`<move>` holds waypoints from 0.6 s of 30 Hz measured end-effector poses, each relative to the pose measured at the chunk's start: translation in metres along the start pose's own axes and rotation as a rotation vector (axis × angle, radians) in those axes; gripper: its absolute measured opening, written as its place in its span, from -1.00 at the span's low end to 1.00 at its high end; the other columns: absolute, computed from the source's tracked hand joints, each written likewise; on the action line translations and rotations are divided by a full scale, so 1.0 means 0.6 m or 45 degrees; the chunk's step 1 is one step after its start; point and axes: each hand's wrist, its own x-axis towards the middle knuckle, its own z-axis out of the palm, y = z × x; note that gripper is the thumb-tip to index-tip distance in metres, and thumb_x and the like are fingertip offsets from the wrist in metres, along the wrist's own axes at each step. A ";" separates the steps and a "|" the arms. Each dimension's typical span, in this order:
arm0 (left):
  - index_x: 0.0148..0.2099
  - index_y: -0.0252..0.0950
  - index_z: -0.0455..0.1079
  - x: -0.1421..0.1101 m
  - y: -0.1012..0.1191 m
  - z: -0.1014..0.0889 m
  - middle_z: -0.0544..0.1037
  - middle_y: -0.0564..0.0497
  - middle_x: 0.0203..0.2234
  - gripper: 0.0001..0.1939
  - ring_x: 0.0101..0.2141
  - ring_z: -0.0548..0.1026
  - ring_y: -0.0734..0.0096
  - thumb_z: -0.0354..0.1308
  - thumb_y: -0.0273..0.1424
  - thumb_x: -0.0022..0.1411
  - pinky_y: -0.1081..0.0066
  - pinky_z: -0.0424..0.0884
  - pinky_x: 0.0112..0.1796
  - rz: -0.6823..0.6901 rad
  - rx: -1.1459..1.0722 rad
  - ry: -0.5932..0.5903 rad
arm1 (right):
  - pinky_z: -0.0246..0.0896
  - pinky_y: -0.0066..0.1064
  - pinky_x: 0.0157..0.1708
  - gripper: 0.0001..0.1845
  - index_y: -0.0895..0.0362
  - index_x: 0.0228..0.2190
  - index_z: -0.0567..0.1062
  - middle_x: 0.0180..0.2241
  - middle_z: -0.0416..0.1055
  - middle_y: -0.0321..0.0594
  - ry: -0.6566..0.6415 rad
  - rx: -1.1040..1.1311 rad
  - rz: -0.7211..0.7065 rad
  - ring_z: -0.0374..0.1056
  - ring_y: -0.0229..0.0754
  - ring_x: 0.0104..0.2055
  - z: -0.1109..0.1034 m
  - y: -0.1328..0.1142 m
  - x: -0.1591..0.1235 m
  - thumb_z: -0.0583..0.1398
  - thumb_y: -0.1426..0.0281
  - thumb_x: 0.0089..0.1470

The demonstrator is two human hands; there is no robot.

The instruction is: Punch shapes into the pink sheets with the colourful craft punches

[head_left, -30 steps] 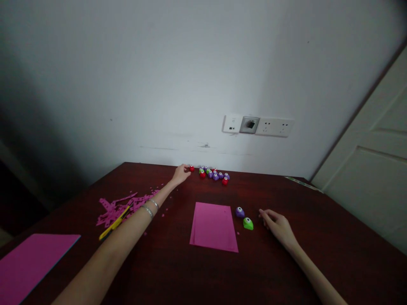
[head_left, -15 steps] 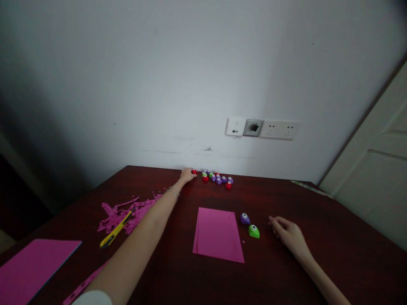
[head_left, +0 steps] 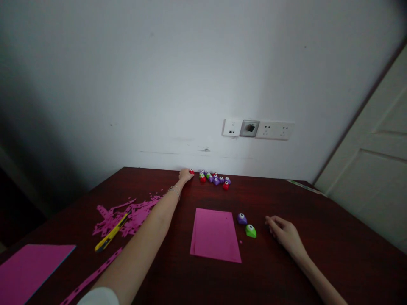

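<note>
"Pink sheets (head_left: pixel 214 235) as the clock's centre, in the head view. How far along?"

"Judging by the holed strip (head_left: pixel 92 277) between 8 and 9 o'clock, and the pink scraps (head_left: pixel 140 216) towards 10, plenty of cutting or punching done already. Purple eye-topped piece (head_left: pixel 242 220) at 2, green eye-topped piece (head_left: pixel 251 231) at 3, both near the sheets."

"And left over?"

"Hard to say: no clear cut-outs in the centre sheets, just a small mark near the upper right corner. Large pink sheet (head_left: pixel 34 271) between 8 and 9, seemingly uncut. Cluster of eye-topped pieces (head_left: pixel 216 181) at 12."

"Fingers?"

"Left hand (head_left: pixel 185 174) out at 11, fingers bent around the red eye-topped piece (head_left: pixel 191 172), seemingly touching; firmly gripped or not, can't tell. Right hand (head_left: pixel 288 238) at 3, fingers loosely curled, gap hidden, nothing visible in hold."

"Edges, room?"

"Tight at 11: far edge of the table (head_left: pixel 260 279) and wall (head_left: pixel 190 84) just behind the red piece. Yellow cutter (head_left: pixel 111 234) at 9, partly over the scraps, worth minding. Widest room from 4 to 6."
</note>
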 end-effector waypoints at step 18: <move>-0.31 -0.35 0.43 -0.080 0.030 -0.056 0.51 0.03 -0.44 -0.74 -0.37 0.43 0.40 0.21 -0.27 -0.03 0.46 0.29 -0.32 0.535 -0.386 -0.019 | 0.07 -0.47 -0.63 -0.56 0.15 -0.59 0.40 -0.71 0.25 -0.32 0.009 -0.036 -0.061 0.19 -0.28 -0.66 0.002 0.003 0.004 0.05 0.03 -0.04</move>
